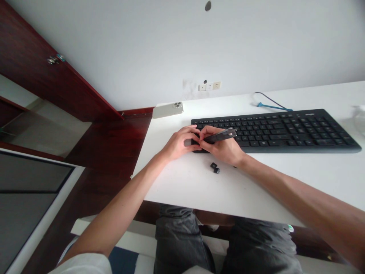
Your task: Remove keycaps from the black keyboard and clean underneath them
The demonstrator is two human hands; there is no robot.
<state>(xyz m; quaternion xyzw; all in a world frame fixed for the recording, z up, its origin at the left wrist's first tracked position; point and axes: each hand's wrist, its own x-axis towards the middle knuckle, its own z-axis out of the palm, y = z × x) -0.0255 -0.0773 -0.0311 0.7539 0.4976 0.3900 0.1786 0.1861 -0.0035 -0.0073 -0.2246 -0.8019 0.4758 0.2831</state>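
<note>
A black keyboard (270,131) lies across the white desk, its left end under both my hands. My right hand (225,148) is closed around a slim dark tool with a metal end (221,136), tilted up to the right; its lower tip is hidden by my fingers. My left hand (182,140) curves over the keyboard's left end, thumb and index finger drawn together beside my right fingertips. What sits between those fingertips is hidden. Two small black pieces like keycaps (215,168) lie on the desk in front of the keyboard.
On the white desk (176,182), a phone (168,110) lies near the back left corner. Behind the keyboard is a cable with a blue tie (270,106). The wall with sockets (209,86) stands beyond; a clear object (361,118) is at the right edge.
</note>
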